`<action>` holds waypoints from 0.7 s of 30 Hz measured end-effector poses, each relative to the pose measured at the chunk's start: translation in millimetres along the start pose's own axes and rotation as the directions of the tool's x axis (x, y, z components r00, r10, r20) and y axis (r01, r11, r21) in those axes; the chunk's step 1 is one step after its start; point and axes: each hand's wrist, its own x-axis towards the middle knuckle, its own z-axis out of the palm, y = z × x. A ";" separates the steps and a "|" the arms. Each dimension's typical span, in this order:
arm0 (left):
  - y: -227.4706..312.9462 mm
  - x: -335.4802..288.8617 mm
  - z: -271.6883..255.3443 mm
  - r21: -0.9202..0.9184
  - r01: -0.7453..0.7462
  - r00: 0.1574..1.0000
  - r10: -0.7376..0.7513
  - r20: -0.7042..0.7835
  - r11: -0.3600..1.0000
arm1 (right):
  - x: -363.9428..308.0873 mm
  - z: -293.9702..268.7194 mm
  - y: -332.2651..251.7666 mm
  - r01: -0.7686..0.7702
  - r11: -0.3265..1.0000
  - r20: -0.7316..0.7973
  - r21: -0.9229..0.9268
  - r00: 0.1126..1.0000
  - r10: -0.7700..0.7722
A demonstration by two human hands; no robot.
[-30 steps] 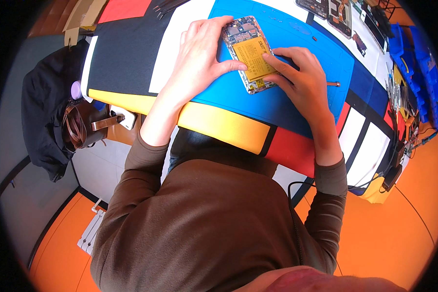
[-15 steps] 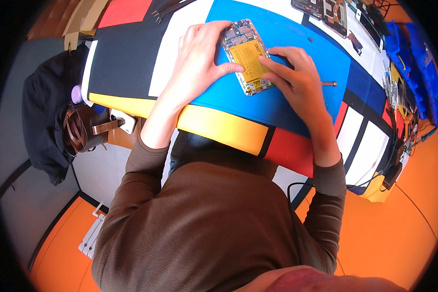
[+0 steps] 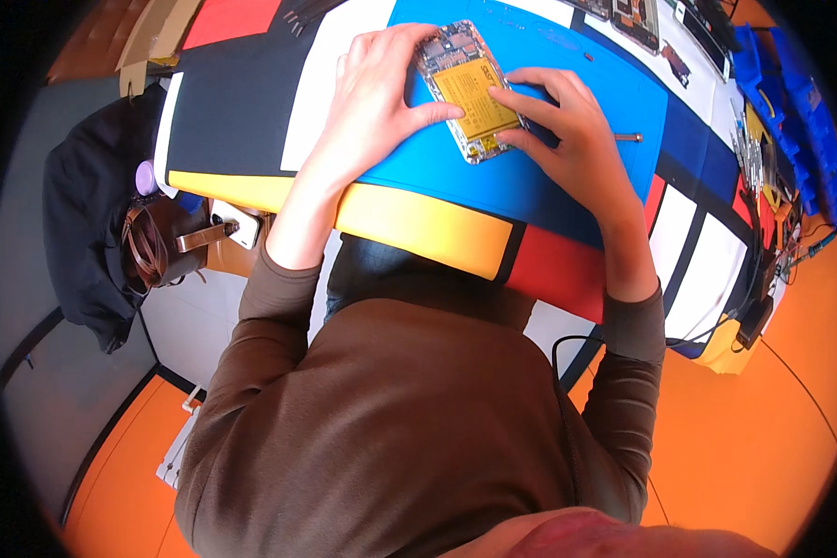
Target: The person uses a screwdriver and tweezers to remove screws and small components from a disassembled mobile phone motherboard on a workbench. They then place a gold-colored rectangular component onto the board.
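Observation:
An opened smartphone [image 3: 456,48] lies tilted on the blue work mat [image 3: 614,102], its circuit board bare at the far end. A yellow battery [image 3: 474,91] fills much of its middle. My left hand [image 3: 367,98] holds the phone's left side, fingers at the far left corner and thumb on the battery's left edge. From the right, my right hand [image 3: 567,121] grips the phone; its index fingertip rests on the battery, and the thumb touches near the lower right edge. The phone's underside is hidden.
A small screwdriver [image 3: 629,138] lies right of my right hand. Phone parts [image 3: 634,26] sit at the far right, near blue bins [image 3: 790,121] and several thin tools [image 3: 749,158]. A brown bag [image 3: 163,244] and dark jacket [image 3: 88,214] hang at the left.
The whole view has shifted slightly, so the phone and hands appear a little higher. My right index finger and thumb are somewhat farther apart on the battery. The left hand keeps its hold.

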 end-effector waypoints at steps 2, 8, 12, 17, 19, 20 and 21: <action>5.1 1.2 -3.9 0.027 0.048 0.998 -0.050 0.050 0.998 | -1.3 2.0 0.7 0.000 1.000 -0.004 -0.003 1.000 0.000; 27.0 1.4 -25.7 0.073 -0.012 0.997 0.007 0.079 0.997 | -2.7 7.2 -0.6 -0.012 1.000 -0.041 -0.003 0.999 0.012; 28.9 5.8 -27.3 0.162 -0.040 0.995 0.024 0.100 0.986 | -0.7 10.1 -3.4 -0.078 0.993 -0.087 0.085 0.993 0.085; 27.5 5.1 -24.1 0.047 0.013 0.993 -0.018 0.114 0.999 | 0.7 8.8 -5.7 -0.101 0.991 -0.067 0.089 0.992 0.107; 27.9 4.2 -23.6 0.051 0.027 0.992 -0.033 0.119 0.998 | 1.1 5.0 -3.5 -0.076 0.994 -0.030 0.076 0.996 0.078; 28.2 4.1 -23.5 0.054 0.019 0.993 -0.025 0.116 0.998 | 1.5 2.9 -1.5 -0.061 0.996 -0.002 0.063 0.998 0.062; 28.4 4.5 -23.6 0.057 0.010 0.994 -0.017 0.111 0.998 | 1.8 0.9 0.7 -0.045 0.998 0.025 0.051 0.999 0.044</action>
